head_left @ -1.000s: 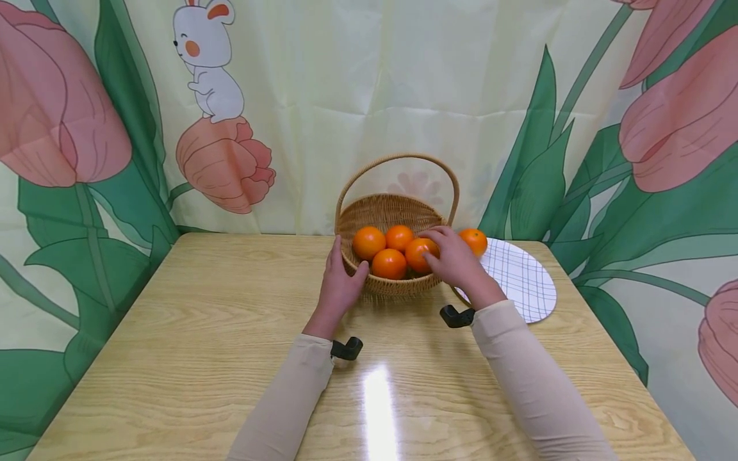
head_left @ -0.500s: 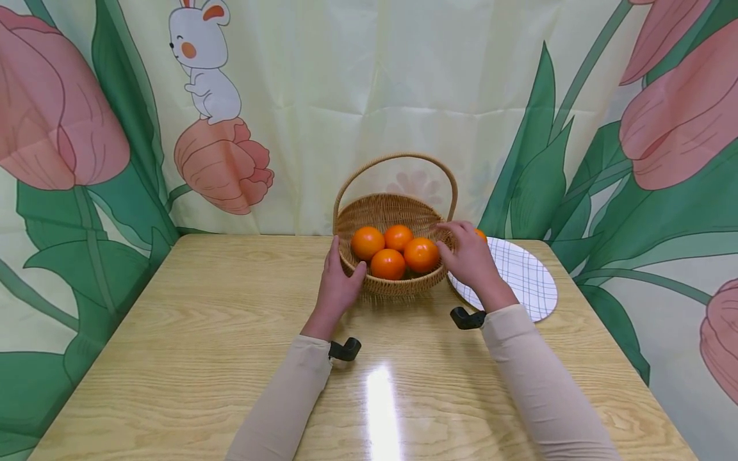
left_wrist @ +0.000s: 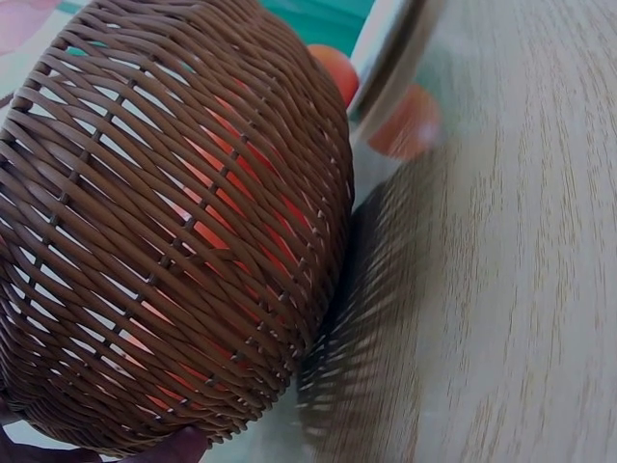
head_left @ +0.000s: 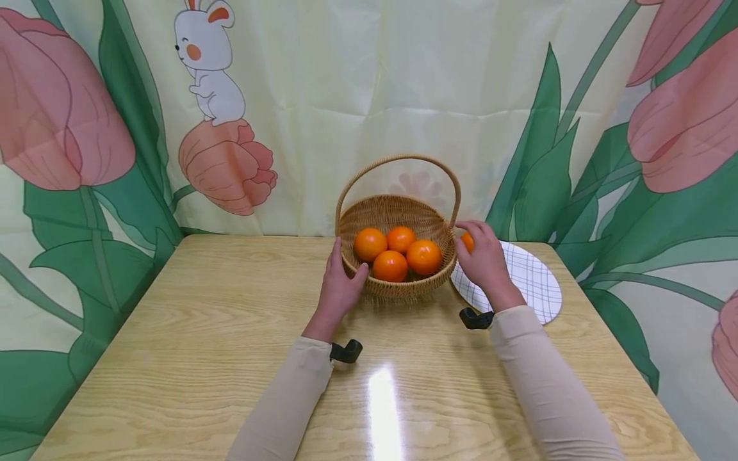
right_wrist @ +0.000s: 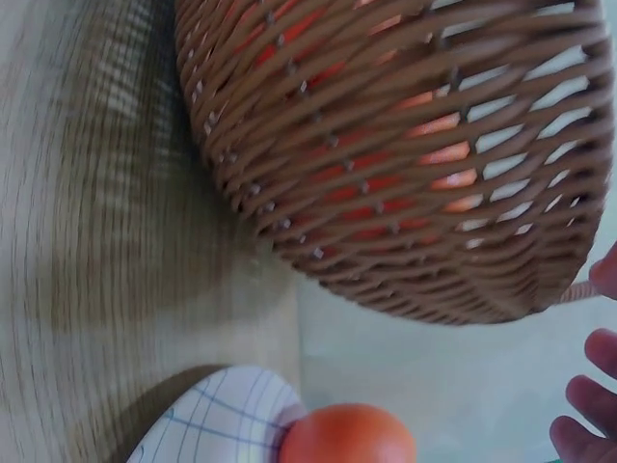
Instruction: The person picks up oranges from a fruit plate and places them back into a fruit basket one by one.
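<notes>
A wicker basket (head_left: 398, 288) with a tall arched handle holds several oranges (head_left: 390, 266) near the back of the table. My left hand (head_left: 340, 288) holds the basket's left side, its thumb at the front and its fingers along the side wall. In the left wrist view, dark fingers sit at the lower edge of the weave. My right hand (head_left: 484, 259) is beside the basket's right rim, fingers loosely bent and holding nothing. Partly hidden behind that hand in the head view is another orange (right_wrist: 349, 436), which overlaps the checked plate (right_wrist: 227, 420) in the right wrist view.
The white plate with blue lines lies right of the basket on the wooden table (head_left: 230, 333). Behind the table's back edge hangs a curtain (head_left: 323, 77) printed with tulips and a rabbit. Light glares on the table's front middle.
My right hand has moved off the rightmost orange in the basket and out to the right, past the rim. That orange stays in the basket. My left hand keeps its place.
</notes>
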